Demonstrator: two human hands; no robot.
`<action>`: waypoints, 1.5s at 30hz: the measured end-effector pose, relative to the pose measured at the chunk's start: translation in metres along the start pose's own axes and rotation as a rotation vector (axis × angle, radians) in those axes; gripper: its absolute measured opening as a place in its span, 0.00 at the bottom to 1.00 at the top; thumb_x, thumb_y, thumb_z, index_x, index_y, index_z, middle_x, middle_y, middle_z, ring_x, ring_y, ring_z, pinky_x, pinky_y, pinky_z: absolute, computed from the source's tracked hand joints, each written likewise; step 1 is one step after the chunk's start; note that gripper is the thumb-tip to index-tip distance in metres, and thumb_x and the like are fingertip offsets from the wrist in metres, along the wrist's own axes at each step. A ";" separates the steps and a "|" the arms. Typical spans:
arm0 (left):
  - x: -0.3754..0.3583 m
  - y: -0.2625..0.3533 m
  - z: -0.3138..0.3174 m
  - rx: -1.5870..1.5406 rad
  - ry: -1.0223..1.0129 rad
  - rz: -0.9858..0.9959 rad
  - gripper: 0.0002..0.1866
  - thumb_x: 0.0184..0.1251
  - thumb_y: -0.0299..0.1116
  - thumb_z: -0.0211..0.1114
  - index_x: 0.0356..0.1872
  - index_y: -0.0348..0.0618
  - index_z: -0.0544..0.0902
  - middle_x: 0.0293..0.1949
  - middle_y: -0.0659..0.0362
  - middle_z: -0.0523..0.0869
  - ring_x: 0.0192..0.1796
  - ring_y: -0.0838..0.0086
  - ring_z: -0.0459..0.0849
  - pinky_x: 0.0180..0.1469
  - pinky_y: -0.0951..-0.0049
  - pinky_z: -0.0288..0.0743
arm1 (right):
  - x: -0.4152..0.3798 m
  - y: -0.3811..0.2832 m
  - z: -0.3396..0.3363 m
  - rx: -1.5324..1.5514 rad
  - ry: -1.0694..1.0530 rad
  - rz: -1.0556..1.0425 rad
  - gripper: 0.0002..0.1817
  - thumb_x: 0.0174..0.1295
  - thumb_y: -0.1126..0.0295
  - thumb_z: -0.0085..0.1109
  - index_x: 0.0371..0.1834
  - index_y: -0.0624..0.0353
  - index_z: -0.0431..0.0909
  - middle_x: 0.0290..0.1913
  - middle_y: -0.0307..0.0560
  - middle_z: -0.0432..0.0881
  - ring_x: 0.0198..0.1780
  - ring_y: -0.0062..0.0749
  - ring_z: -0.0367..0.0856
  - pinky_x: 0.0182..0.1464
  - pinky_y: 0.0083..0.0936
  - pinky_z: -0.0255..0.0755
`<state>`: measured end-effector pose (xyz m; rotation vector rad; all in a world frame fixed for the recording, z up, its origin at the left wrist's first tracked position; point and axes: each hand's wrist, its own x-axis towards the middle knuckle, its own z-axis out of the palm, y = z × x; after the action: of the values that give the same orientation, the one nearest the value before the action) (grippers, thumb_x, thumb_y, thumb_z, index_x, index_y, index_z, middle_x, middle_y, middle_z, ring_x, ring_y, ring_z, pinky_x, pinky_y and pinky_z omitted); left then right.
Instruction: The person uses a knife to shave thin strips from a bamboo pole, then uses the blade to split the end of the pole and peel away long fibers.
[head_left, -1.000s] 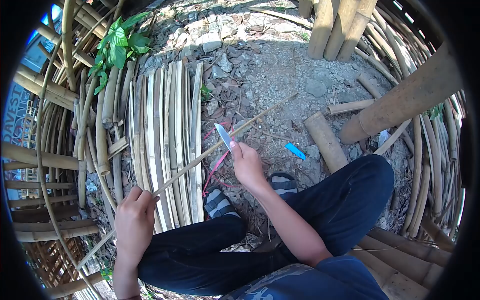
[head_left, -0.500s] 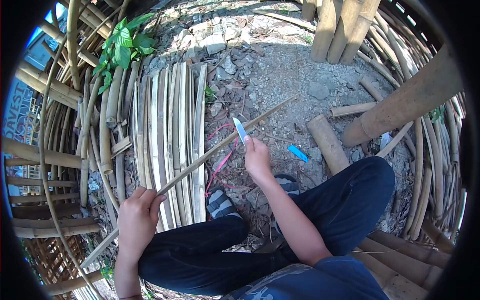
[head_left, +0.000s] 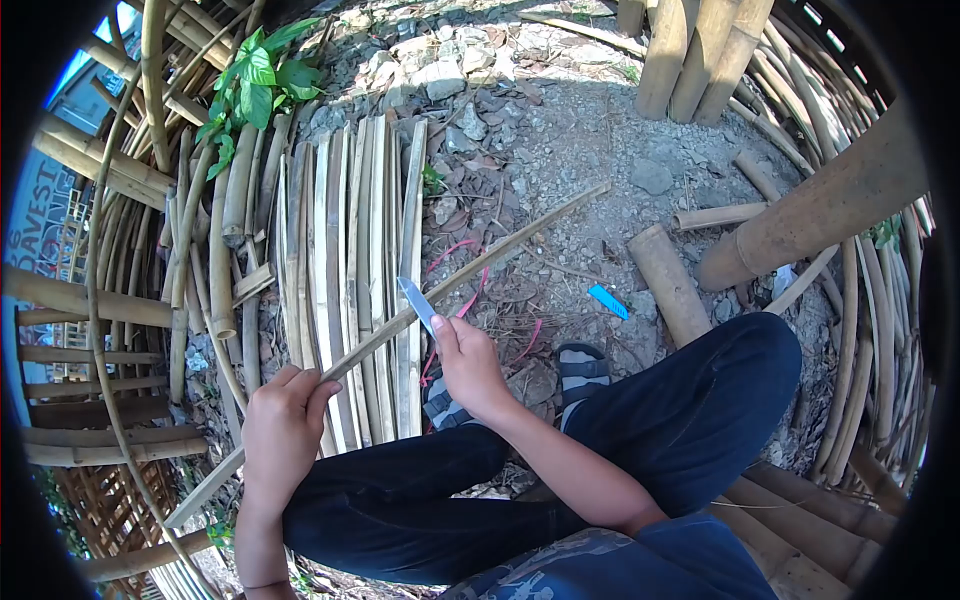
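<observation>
Left hand point(head_left: 281, 430) clenched around the near part of a long bamboo strip point(head_left: 470, 268); strip runs diagonally up and away past the fingers, far tip over gravel. Right hand point(head_left: 468, 362) gripping a knife point(head_left: 418, 304), blade poking up beyond the fingertips and touching the strip just ahead of them. Just past both hands: split bamboo slats point(head_left: 345, 250) laid flat. Farther right of the knife fingers: blue scrap point(head_left: 608, 301), short bamboo section point(head_left: 668, 283). Farthest: green leaves point(head_left: 262, 75).
</observation>
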<state>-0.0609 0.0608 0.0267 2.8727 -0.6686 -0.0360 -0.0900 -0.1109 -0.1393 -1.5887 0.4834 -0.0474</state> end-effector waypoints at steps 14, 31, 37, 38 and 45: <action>-0.001 0.003 -0.002 0.025 -0.009 0.008 0.09 0.61 0.32 0.70 0.28 0.35 0.82 0.24 0.51 0.76 0.25 0.54 0.77 0.28 0.57 0.67 | 0.019 -0.007 -0.012 -0.114 0.188 -0.046 0.21 0.75 0.58 0.43 0.31 0.65 0.73 0.23 0.65 0.76 0.31 0.66 0.77 0.36 0.53 0.67; 0.001 -0.006 -0.004 -0.031 -0.060 -0.036 0.11 0.60 0.33 0.70 0.27 0.34 0.82 0.24 0.49 0.78 0.27 0.51 0.78 0.29 0.56 0.68 | -0.006 -0.009 0.001 -0.033 0.054 -0.052 0.22 0.76 0.59 0.44 0.28 0.67 0.70 0.19 0.63 0.71 0.27 0.64 0.74 0.32 0.49 0.65; 0.003 -0.008 -0.003 -0.024 -0.077 -0.051 0.12 0.60 0.33 0.70 0.27 0.33 0.82 0.24 0.48 0.78 0.27 0.51 0.78 0.30 0.56 0.68 | -0.005 -0.009 0.009 0.133 -0.048 -0.058 0.24 0.76 0.54 0.44 0.25 0.61 0.69 0.16 0.41 0.68 0.17 0.28 0.66 0.23 0.29 0.61; 0.006 -0.009 -0.001 -0.046 -0.089 -0.060 0.12 0.60 0.33 0.70 0.27 0.33 0.82 0.23 0.48 0.78 0.27 0.51 0.78 0.30 0.56 0.68 | -0.009 -0.014 0.010 0.133 -0.050 -0.060 0.24 0.76 0.54 0.44 0.25 0.61 0.69 0.16 0.41 0.68 0.17 0.28 0.66 0.23 0.29 0.61; 0.004 -0.017 0.002 -0.105 -0.099 -0.051 0.12 0.58 0.32 0.72 0.27 0.30 0.82 0.22 0.46 0.78 0.25 0.51 0.77 0.29 0.58 0.68 | 0.027 -0.009 -0.035 0.633 0.010 0.282 0.22 0.76 0.51 0.45 0.28 0.54 0.67 0.17 0.29 0.61 0.16 0.16 0.60 0.17 0.18 0.51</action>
<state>-0.0501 0.0741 0.0217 2.8008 -0.5922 -0.2160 -0.0740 -0.1528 -0.1345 -0.8940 0.6232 0.0067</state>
